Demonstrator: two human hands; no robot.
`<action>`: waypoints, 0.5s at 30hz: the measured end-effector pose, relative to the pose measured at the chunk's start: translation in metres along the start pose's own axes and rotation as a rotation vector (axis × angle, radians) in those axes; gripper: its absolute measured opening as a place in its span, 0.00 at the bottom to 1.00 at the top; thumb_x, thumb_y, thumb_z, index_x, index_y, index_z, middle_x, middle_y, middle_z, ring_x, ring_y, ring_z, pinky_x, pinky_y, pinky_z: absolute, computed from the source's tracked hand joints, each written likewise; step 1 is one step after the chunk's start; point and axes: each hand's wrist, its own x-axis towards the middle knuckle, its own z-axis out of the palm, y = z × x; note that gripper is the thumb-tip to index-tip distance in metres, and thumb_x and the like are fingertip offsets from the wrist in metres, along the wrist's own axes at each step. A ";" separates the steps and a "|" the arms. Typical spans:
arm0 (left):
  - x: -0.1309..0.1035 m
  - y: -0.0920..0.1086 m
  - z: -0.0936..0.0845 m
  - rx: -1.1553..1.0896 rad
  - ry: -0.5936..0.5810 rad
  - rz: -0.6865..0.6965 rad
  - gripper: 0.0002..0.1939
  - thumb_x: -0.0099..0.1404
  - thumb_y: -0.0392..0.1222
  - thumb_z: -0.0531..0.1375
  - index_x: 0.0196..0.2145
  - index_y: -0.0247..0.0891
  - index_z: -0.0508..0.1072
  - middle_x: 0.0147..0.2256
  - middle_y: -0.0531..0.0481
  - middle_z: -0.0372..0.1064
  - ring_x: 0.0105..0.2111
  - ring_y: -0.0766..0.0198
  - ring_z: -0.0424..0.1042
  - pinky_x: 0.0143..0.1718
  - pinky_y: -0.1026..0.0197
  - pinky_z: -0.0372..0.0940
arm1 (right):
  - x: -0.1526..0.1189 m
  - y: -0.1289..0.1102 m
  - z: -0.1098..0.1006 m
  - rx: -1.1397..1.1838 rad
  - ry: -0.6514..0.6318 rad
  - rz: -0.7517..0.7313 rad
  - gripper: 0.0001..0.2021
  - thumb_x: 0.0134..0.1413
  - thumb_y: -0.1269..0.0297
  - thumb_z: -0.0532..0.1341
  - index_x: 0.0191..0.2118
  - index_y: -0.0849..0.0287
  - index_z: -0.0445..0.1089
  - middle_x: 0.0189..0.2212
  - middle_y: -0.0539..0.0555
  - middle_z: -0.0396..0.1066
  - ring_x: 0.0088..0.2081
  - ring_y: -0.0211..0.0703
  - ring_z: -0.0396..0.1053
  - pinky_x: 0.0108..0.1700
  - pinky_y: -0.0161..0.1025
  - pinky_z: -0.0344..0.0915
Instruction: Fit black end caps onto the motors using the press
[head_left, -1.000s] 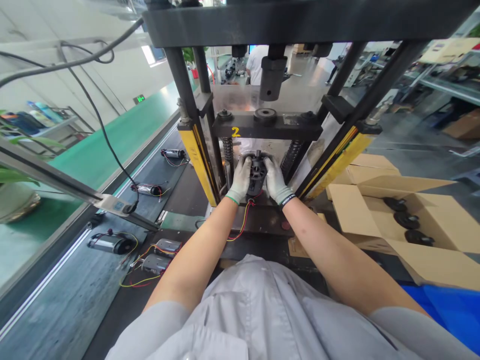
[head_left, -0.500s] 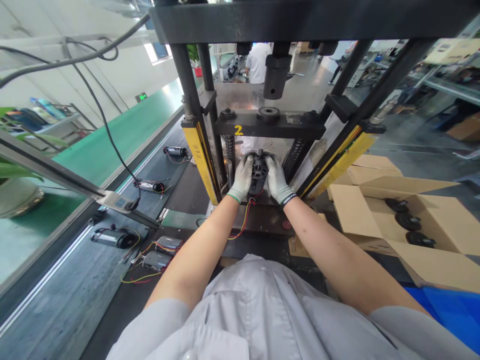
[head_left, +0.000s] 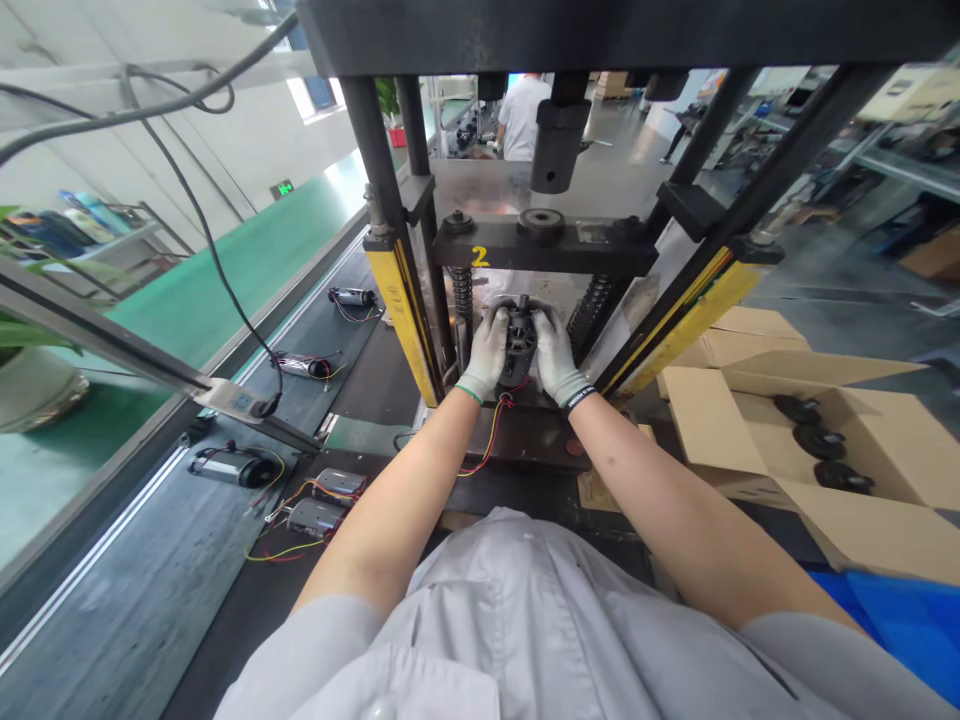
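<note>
A dark cylindrical motor (head_left: 519,350) stands upright in the press, its shaft pointing up and red and yellow wires trailing from its lower front. Closed round its left side is my left hand (head_left: 487,352), in a pale glove. My right hand (head_left: 556,355), gloved too, grips the right side. Both thumbs lie near the motor's top. Above them spans the black crossbar (head_left: 585,256) marked with a yellow 2, and higher up hangs the press ram (head_left: 559,150), apart from the motor.
More motors (head_left: 319,517) with loose wires lie at the left, some on the conveyor (head_left: 142,570). An open cardboard box (head_left: 712,420) with dark round parts is at the right. Yellow-sided posts (head_left: 401,320) flank the press. A person (head_left: 521,115) stands beyond it.
The view has shifted slightly. Both hands remain on the motor, and the person in the background has moved a little.
</note>
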 end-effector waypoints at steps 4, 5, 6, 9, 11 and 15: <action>0.000 -0.001 0.000 0.003 0.007 -0.002 0.24 0.75 0.61 0.55 0.51 0.38 0.74 0.55 0.41 0.77 0.58 0.53 0.74 0.67 0.52 0.62 | 0.000 0.002 0.001 0.011 0.006 -0.009 0.18 0.69 0.47 0.58 0.52 0.53 0.74 0.55 0.54 0.76 0.59 0.47 0.70 0.70 0.49 0.61; 0.001 -0.002 0.000 0.009 0.006 0.008 0.24 0.76 0.60 0.55 0.51 0.37 0.74 0.55 0.40 0.77 0.58 0.53 0.74 0.67 0.52 0.63 | 0.000 0.003 0.001 0.009 0.009 -0.011 0.18 0.69 0.46 0.58 0.52 0.53 0.74 0.55 0.54 0.76 0.59 0.47 0.70 0.70 0.49 0.61; 0.001 -0.003 0.000 0.017 0.006 0.019 0.24 0.76 0.60 0.55 0.51 0.37 0.74 0.55 0.40 0.77 0.57 0.54 0.74 0.67 0.52 0.63 | 0.000 0.003 0.001 0.006 0.013 -0.012 0.19 0.69 0.46 0.58 0.52 0.53 0.74 0.55 0.54 0.76 0.59 0.47 0.70 0.70 0.49 0.61; 0.002 -0.006 -0.001 0.044 0.004 0.035 0.24 0.77 0.60 0.53 0.52 0.37 0.73 0.55 0.40 0.77 0.57 0.54 0.74 0.67 0.52 0.64 | 0.000 0.004 0.002 -0.006 0.022 -0.017 0.19 0.69 0.46 0.58 0.52 0.54 0.74 0.55 0.55 0.76 0.59 0.47 0.70 0.70 0.49 0.61; 0.002 -0.007 -0.001 0.061 0.003 0.034 0.24 0.77 0.61 0.52 0.53 0.38 0.73 0.56 0.41 0.77 0.57 0.55 0.74 0.66 0.52 0.65 | 0.001 0.005 0.002 -0.002 0.026 -0.013 0.20 0.69 0.45 0.58 0.53 0.54 0.74 0.55 0.55 0.76 0.59 0.47 0.70 0.70 0.50 0.61; 0.002 -0.008 -0.002 0.084 0.012 0.035 0.26 0.76 0.63 0.53 0.53 0.38 0.73 0.56 0.41 0.76 0.58 0.55 0.74 0.67 0.52 0.64 | 0.001 0.007 0.002 0.003 0.025 0.000 0.20 0.68 0.45 0.58 0.52 0.53 0.74 0.56 0.54 0.76 0.59 0.47 0.70 0.70 0.50 0.60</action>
